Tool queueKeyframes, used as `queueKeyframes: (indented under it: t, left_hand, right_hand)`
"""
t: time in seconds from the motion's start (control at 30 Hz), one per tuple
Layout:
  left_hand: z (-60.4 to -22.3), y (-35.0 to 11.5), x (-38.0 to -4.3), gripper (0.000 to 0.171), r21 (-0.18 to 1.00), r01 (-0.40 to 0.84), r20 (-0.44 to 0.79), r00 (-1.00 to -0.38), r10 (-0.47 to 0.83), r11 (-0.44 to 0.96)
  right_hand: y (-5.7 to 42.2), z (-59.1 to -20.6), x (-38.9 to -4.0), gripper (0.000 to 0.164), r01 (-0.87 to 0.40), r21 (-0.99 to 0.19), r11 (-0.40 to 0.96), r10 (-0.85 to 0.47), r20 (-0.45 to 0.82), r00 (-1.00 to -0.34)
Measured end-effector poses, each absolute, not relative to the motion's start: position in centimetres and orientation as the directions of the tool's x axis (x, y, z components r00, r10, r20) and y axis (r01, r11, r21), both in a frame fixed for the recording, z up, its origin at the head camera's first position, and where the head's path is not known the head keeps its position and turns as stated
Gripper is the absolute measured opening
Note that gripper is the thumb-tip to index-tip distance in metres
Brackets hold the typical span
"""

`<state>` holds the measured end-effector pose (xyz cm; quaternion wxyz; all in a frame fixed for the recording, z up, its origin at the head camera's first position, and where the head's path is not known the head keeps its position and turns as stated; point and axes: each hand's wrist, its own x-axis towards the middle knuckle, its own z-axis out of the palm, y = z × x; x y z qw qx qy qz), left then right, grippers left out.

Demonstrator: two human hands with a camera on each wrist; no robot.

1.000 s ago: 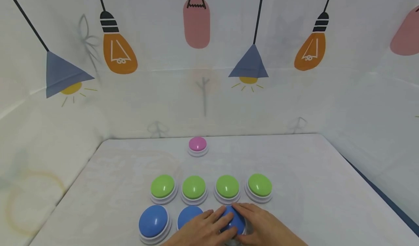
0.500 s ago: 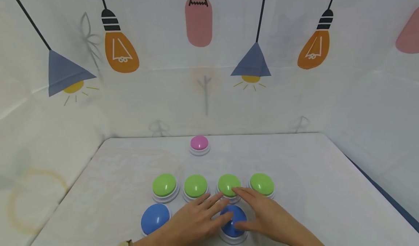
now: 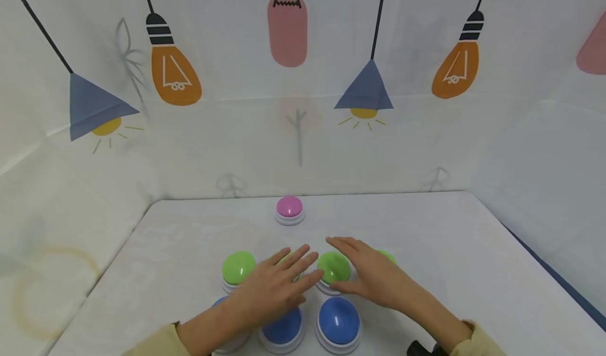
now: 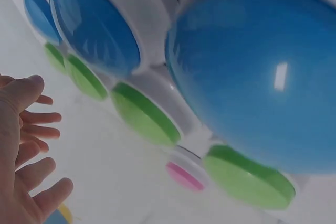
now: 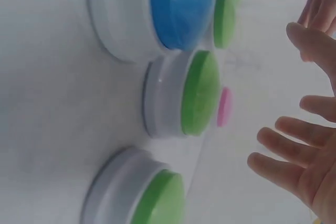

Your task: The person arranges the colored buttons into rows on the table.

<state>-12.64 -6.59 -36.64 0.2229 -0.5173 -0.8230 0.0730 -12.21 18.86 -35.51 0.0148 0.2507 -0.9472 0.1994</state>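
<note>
A row of green push buttons [image 3: 333, 267] on white bases crosses the table, with a nearer row of larger blue push buttons [image 3: 339, 320] in front. My left hand [image 3: 276, 287] hovers over the buttons left of centre with its fingers spread, partly covering green and blue ones. My right hand [image 3: 371, 274] is held above the right end of the green row, fingers extended and thumb apart, hiding most of the rightmost green button. Neither hand holds anything. Both wrist views show the fingers off the buttons, in the air. A small pink push button [image 3: 290, 207] stands alone farther back.
The white tabletop [image 3: 450, 240] ends at a wall of white cloth [image 3: 227, 145] printed with lamps and bulbs. Similar cloth hangs at both sides. A dark object [image 3: 423, 348] shows beside the right sleeve at the bottom edge.
Both hands have left the rightmost blue button they were gripping. They have risen and moved forward over the green row, with fingers spreading. The buttons stay in place.
</note>
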Motion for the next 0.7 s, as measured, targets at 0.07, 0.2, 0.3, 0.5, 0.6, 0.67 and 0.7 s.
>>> queueKeyframes:
  t: [0.07,0.2,0.3,0.5,0.6,0.67,0.7]
  left_hand:
    - [-36.4,-6.8,-13.4,0.064,-0.361,0.801,0.293,-0.388,0.874,0.477]
    - [-36.2,-7.3,-15.0,0.065,-0.391,0.771,0.344,-0.384,0.857,0.502]
    - [-36.0,-7.8,-16.3,0.068,-0.374,0.767,0.363,-0.396,0.844,0.521]
    - [-35.8,-8.5,-19.7,0.068,-0.283,0.776,0.447,-0.412,0.794,0.563]
    - [-35.9,-8.7,-21.3,0.068,-0.244,0.779,0.475,-0.423,0.772,0.577]
    - [-35.9,-8.9,-22.3,0.068,-0.216,0.775,0.485,-0.443,0.754,0.594]
    - [-35.9,-8.9,-22.8,0.067,-0.199,0.772,0.487,-0.456,0.745,0.603]
  right_hand:
    - [18.4,-35.2,-13.2,0.079,-0.469,-0.373,0.801,-0.455,0.131,-0.881]
    - [17.7,-34.8,-15.1,0.081,-0.472,-0.384,0.794,-0.447,0.157,-0.881]
    - [17.2,-34.9,-16.6,0.082,-0.505,-0.372,0.779,-0.465,0.198,-0.863]
    - [16.1,-35.2,-19.2,0.086,-0.533,-0.361,0.765,-0.481,0.229,-0.846]
    - [15.6,-35.5,-20.7,0.086,-0.53,-0.364,0.766,-0.474,0.237,-0.848]
    - [15.4,-35.7,-21.7,0.086,-0.514,-0.377,0.771,-0.461,0.227,-0.858]
    - [15.2,-35.8,-22.2,0.086,-0.506,-0.383,0.773,-0.456,0.219,-0.863]
